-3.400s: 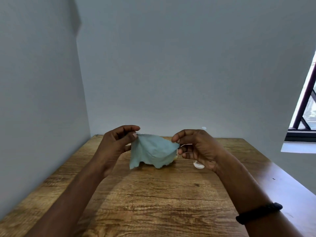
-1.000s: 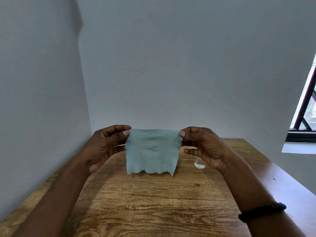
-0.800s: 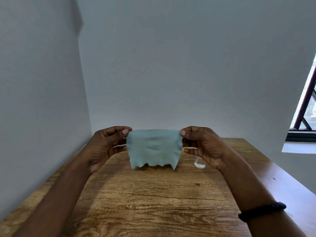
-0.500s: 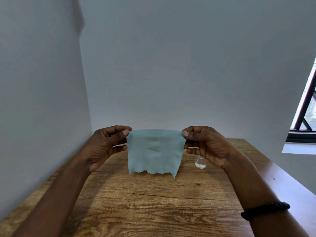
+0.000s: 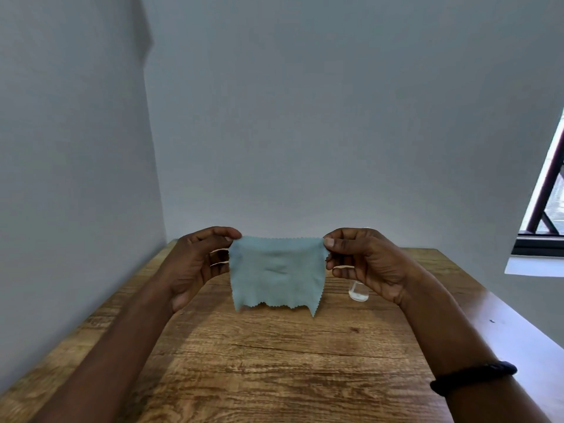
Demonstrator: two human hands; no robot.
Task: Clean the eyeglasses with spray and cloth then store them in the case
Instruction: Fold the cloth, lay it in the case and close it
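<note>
I note a wooden table [image 5: 274, 361] set into a corner of plain grey walls [image 5: 305, 117], with a window [image 5: 546, 215] at the far right. A small clear bottle [image 5: 357, 293] stands on the table, partly hidden behind my right hand [image 5: 369, 265] — I cannot make out its top. A dark band [image 5: 474, 377] circles my right wrist.

Both hands are raised above the table, well apart. My left hand [image 5: 198, 264] pinches the upper left corner of the cloth [image 5: 276, 271] between thumb and forefinger; the right hand pinches the upper right corner the same way, the other fingers loosely curled. The pale blue-green cloth hangs spread between them, top edge pulled nearly straight, its zigzag lower edge clear of the wood — it blocks the table directly behind it.
</note>
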